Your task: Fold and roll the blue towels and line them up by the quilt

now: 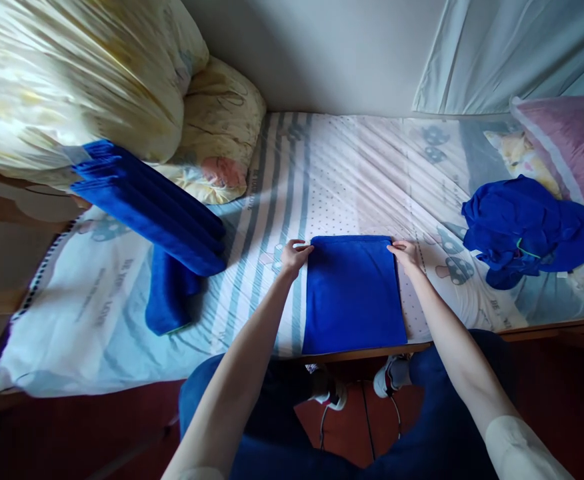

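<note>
- On the near part of the bed (332,143), between the two hands, one flat blue cloth (355,297) lay spread, its near edge reaching the bed's edge.
- The left hand (297,259) was at the far left corner of this cloth, with thumb and finger pinched together on it.
- The right hand (406,257) was at the far right corner, also pinching the cloth between thumb and fingers; so the cloth lay between the hands and extended from them towards the person.
- To the left, well apart from the left hand, there was one stack of folded blue cloths (147,210); their exact number I could not tell.
- One more folded blue piece (167,300) showed at the near side of this stack, partly under it.
- To the right, well apart from the right hand, there was one crumpled blue heap (527,230); how many pieces it contained, I could not tell.
- Behind the stack were two yellowish things: one large bundle (77,80) and one smaller pillow (222,127).
- Beside the heap stood one pink cushion (572,147).
- Below the bed's edge, two shoes were visible, one left shoe (339,397) and one right shoe (382,381).
</note>
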A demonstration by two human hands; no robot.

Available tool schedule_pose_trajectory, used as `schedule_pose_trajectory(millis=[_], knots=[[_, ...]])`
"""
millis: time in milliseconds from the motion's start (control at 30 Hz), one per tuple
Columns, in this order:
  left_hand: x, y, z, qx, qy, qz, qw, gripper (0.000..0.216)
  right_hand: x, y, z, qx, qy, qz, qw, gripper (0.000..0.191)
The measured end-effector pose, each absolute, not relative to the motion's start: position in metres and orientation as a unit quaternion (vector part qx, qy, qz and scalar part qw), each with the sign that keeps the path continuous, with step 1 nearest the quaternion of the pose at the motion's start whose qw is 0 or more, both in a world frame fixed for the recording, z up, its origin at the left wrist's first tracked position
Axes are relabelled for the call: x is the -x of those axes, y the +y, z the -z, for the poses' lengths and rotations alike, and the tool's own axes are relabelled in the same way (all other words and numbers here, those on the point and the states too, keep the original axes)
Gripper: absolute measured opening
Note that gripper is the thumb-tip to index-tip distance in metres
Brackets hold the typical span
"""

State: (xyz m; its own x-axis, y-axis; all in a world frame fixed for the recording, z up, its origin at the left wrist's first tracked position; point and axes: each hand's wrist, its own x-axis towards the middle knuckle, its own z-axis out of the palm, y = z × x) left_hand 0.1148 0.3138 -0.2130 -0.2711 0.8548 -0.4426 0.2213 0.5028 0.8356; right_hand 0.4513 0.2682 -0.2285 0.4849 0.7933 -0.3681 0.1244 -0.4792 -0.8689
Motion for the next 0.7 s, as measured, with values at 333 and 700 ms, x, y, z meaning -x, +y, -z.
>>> schedule_pose_trajectory(millis=[333, 700], knots=[[-0.113, 0.344, 0.211, -0.653, 0.662, -0.185, 0.318, 0.010, -0.464, 0.290, 0.226, 0.754, -0.463, -0.336, 0.323, 0.007], [-0.118, 0.363, 0.219, -0.679, 0.672, -0.137, 0.264, 0.020, -0.457, 0.302, 0.214, 0.803, -0.479, -0.267, 0.233, 0.013]])
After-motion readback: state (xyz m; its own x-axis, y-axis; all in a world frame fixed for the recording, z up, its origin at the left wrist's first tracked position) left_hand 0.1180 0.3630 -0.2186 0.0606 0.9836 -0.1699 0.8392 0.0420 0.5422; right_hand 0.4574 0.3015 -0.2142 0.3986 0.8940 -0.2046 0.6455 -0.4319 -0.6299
